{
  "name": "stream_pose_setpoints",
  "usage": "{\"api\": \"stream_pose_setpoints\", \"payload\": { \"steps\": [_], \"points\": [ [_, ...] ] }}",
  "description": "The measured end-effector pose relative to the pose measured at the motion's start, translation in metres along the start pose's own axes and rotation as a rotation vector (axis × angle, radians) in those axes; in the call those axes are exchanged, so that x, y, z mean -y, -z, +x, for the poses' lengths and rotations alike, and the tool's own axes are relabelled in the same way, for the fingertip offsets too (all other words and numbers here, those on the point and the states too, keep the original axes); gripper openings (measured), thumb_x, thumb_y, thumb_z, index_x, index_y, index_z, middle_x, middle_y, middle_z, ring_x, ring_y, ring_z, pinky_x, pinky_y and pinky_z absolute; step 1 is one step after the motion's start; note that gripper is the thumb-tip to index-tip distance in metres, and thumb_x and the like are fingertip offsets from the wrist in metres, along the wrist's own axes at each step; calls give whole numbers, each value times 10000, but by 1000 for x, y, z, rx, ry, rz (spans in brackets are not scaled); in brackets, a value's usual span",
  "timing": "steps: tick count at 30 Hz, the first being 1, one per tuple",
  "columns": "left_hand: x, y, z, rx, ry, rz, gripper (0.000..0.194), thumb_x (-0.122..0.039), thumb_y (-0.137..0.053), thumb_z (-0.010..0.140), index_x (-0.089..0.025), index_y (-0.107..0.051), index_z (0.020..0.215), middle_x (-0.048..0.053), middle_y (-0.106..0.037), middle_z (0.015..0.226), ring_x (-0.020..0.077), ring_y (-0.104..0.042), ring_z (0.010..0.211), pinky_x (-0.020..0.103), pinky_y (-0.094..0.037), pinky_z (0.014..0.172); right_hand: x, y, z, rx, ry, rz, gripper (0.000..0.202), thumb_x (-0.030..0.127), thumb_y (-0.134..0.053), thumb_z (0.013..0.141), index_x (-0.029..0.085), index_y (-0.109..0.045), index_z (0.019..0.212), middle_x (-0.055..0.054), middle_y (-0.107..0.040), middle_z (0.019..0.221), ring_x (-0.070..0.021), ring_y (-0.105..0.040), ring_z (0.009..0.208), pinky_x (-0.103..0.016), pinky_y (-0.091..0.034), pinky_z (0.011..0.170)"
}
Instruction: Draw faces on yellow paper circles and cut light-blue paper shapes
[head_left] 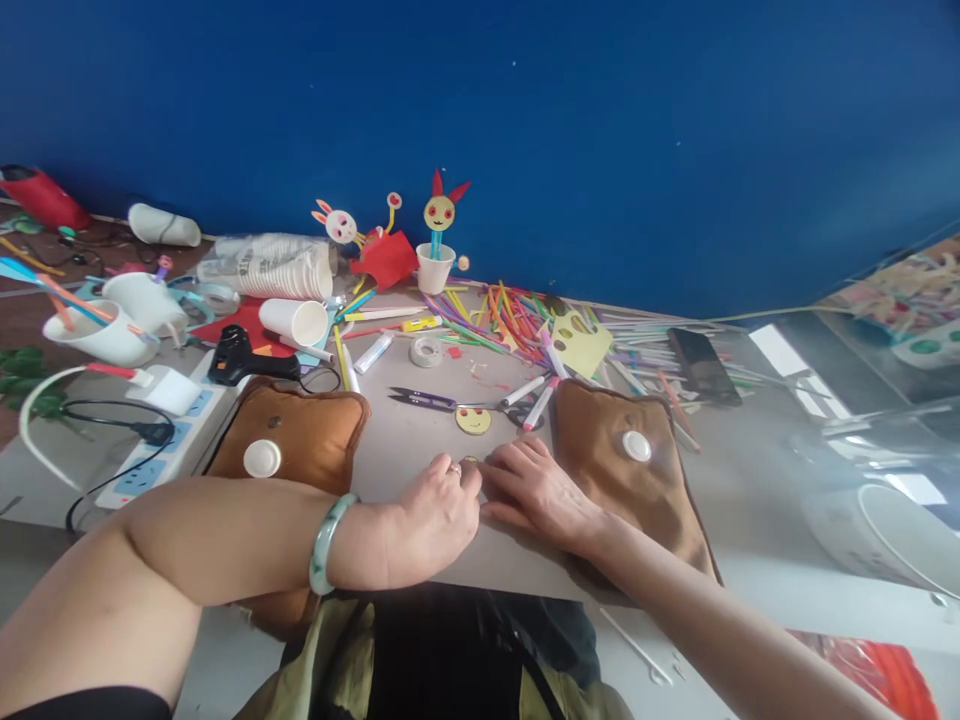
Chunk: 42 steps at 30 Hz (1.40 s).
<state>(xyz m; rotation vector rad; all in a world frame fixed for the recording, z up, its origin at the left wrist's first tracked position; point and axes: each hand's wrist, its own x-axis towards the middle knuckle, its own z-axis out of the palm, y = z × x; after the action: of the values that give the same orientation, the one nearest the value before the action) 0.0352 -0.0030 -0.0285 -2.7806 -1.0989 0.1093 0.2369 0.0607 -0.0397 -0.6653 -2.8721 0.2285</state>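
Observation:
My left hand (431,515), with a ring and a jade-coloured bangle on its side, is closed low over the table. A sliver of something small and yellowish (470,460) shows at its fingertips; the rest is hidden. Close beside it, my right hand (540,490) lies palm down, fingers stretched toward the left hand and thumb apart. Just beyond both hands is a round yellow paper face (473,421) with red eyes and a smile. Dark-handled scissors (424,399) lie by it, their blades pointing left. Several capped markers (541,404) lie to the right of the face.
Brown cushions (311,430) (607,430) flank my hands. Leftward are a power strip (161,455), a black glue gun (251,358) and paper cups (296,320). Colourful pipe cleaners (510,315), a cut yellow sheet (581,343) and a phone (703,366) lie behind. A rabbit-faced figure (439,212) stands in a cup.

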Motion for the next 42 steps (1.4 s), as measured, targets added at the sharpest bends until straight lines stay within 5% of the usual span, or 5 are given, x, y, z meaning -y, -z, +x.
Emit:
{"api": "stream_pose_setpoints", "payload": {
  "steps": [10,18,24,33,42],
  "points": [
    [-3,-15,-1,-8,-2,-16,287,-311,-526,925,-128,-715,1040,195,-679,1109,252,-622,829,418,-450,769,6,-4,1,-10,9,-133,643,627,-351,966,106,-630,1221,-98,-619,852,-225,-531,763,-419,-399,849],
    [-7,-24,-6,-7,33,7,340,-281,-515,905,-89,-708,1110,259,-607,1289,228,-645,741,407,-457,734,-2,25,-9,-89,-5,-239,221,217,-475,981,170,-691,983,-69,-667,812,-200,-566,783,-394,-394,896],
    [-7,-31,-5,15,19,5,349,-298,-557,897,-88,-706,1133,272,-580,1311,226,-650,745,393,-443,726,-38,48,-5,-177,-166,-356,226,222,-485,967,192,-705,925,-73,-687,822,-203,-575,786,-382,-376,855],
    [-6,-33,-4,30,50,-71,345,-328,-646,861,-112,-709,1123,248,-616,1261,234,-649,831,375,-424,781,-17,45,-4,-83,-26,-401,304,168,-422,981,179,-675,812,-38,-638,683,-169,-505,653,-328,-352,725],
    [-4,-21,-2,-21,20,-1,278,-253,-597,873,-96,-741,1052,226,-654,1167,195,-646,707,332,-439,670,-114,60,1,-176,-589,-273,170,254,-546,870,188,-680,790,-73,-710,766,-200,-574,678,-338,-371,685]
  ]
}}
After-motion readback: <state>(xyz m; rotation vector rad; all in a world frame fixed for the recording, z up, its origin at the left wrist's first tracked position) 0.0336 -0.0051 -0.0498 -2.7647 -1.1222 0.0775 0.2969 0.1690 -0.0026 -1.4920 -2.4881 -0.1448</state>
